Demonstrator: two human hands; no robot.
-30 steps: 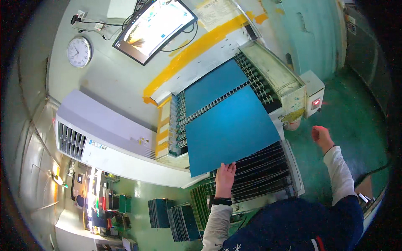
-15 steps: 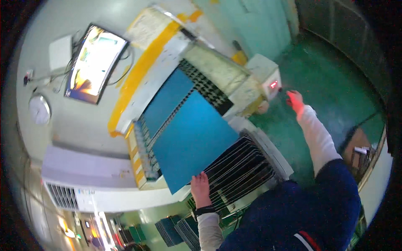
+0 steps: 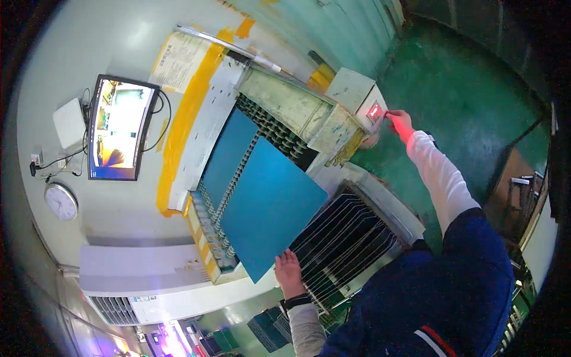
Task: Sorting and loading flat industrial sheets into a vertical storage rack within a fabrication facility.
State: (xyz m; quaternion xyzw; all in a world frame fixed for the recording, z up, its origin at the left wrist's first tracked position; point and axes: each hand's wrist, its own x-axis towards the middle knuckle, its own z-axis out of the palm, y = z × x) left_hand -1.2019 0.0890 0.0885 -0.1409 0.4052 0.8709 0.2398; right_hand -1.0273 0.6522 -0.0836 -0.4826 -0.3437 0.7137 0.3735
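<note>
A large flat blue panel (image 3: 270,202) lies aslant, partly over the rollers of a conveyor machine and partly over a wire rack. My left hand (image 3: 289,272) is closed on its near edge, close to the lower corner. A second blue panel (image 3: 233,140) lies farther in on the rollers (image 3: 276,131). To the right, a pale control box (image 3: 361,98) with a lit red display (image 3: 374,111) sits at the machine's corner. My right hand (image 3: 401,123) reaches to the box, its fingers pinched at a small dark knob (image 3: 386,114) beside the display.
The dark wire rack (image 3: 345,238) stands right in front of me, against the machine. A screen (image 3: 121,128), a round clock (image 3: 61,201) and a white air conditioner (image 3: 143,268) are at the left. Green floor (image 3: 440,83) stretches beyond the control box.
My right hand has moved in to the control box and its fingers now meet the knob; before, they were apart from it. My left hand stays at the panel's edge. The view has shifted.
</note>
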